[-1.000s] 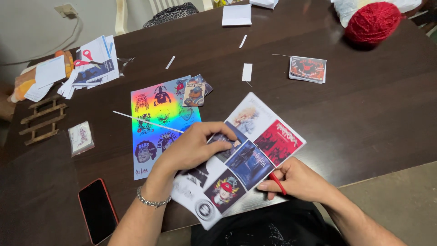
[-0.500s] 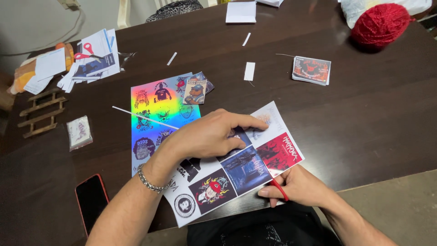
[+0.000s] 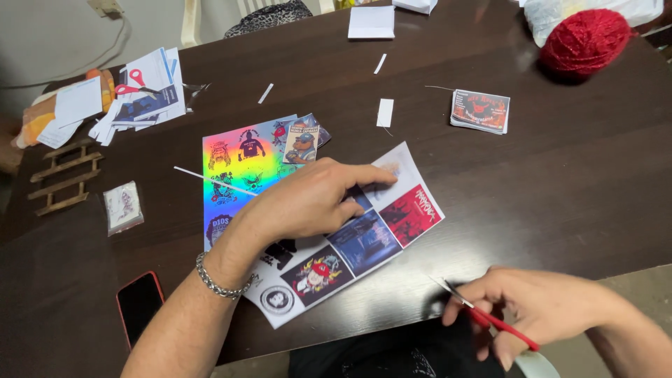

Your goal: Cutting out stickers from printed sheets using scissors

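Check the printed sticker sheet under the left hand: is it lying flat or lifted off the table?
Flat. The sticker sheet lies spread on the table, with the left hand pressing on it.

The right hand (image 3: 553,311) with the red-handled scissors (image 3: 490,318) has pulled off the printed sticker sheet (image 3: 350,245) and now sits in the lower right of the frame. The left hand (image 3: 308,203) flattened out on top of it.
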